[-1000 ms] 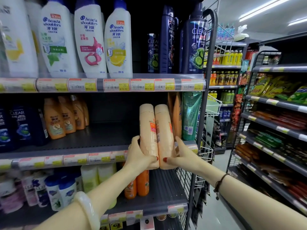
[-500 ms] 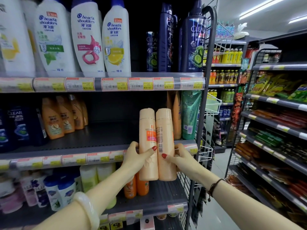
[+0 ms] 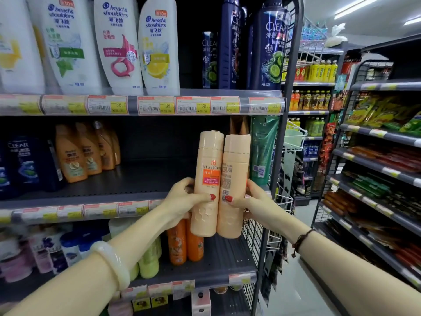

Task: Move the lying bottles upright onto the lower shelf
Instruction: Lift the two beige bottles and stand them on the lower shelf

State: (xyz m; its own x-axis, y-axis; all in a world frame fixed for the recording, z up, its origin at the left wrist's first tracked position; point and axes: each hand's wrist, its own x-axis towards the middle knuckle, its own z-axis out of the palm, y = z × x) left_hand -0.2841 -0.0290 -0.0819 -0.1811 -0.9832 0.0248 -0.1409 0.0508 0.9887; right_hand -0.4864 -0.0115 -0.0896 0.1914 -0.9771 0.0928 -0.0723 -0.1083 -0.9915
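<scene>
While hands hold bottles (image 3: pixel 219 183), dark shelf (image 3: pixel 218 263), shop aisle (image 3: pixel 293 283)

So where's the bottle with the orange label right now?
Mid-frame in the head view, the orange-labelled bottle is upright in the left hand, pressed against its twin bottle, in front of the shelf edge.

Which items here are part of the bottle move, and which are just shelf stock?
In the job:
- left peach bottle, held upright in the left hand
- right peach bottle, held upright in the right hand
- lower shelf

Just stock:
- white shampoo bottles
- dark blue bottles
- green tube
- orange bottles
</scene>
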